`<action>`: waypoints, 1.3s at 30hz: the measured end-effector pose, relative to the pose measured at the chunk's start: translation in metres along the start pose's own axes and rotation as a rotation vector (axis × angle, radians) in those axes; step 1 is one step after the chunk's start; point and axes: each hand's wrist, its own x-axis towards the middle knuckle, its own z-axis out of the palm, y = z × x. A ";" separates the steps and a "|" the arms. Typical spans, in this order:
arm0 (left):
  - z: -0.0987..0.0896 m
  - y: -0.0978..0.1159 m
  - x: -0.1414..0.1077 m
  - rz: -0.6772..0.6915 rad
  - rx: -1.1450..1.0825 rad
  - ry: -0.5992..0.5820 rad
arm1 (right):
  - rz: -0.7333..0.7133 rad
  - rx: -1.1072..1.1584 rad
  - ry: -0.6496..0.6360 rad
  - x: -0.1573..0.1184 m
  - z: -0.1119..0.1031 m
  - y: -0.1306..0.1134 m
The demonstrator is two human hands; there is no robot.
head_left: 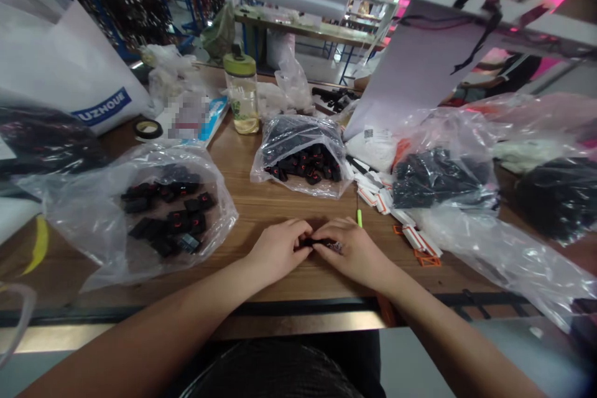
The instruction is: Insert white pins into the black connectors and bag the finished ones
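My left hand [282, 250] and my right hand [352, 250] meet low over the wooden table, fingertips close together. Between them is a small black part [308, 242], gripped by the closed fingers of both hands and mostly hidden by them. Ahead of the hands lies an open clear bag of small black plastic parts with red marks [310, 165]. To the left, another clear bag [219, 199] holds more black parts [180, 221]. A thin tool with a bright green end [359, 217] rests just beyond my right hand.
White and orange pieces [382, 199] lie right of the hands, near a bag of black parts [443, 177]. A green-lidded bottle [241, 96] and a roll of black tape [148, 129] stand further back. The table's dark front edge [280, 308] runs below my forearms.
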 end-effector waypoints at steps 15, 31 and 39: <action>0.000 0.003 -0.001 0.001 0.055 -0.046 | 0.455 -0.165 0.037 -0.079 -0.030 0.052; 0.000 0.002 -0.001 -0.004 0.036 -0.048 | 0.453 -0.105 0.042 -0.103 -0.043 0.065; 0.000 0.001 -0.001 0.002 0.038 -0.040 | 0.447 -0.432 0.053 -0.089 -0.034 0.064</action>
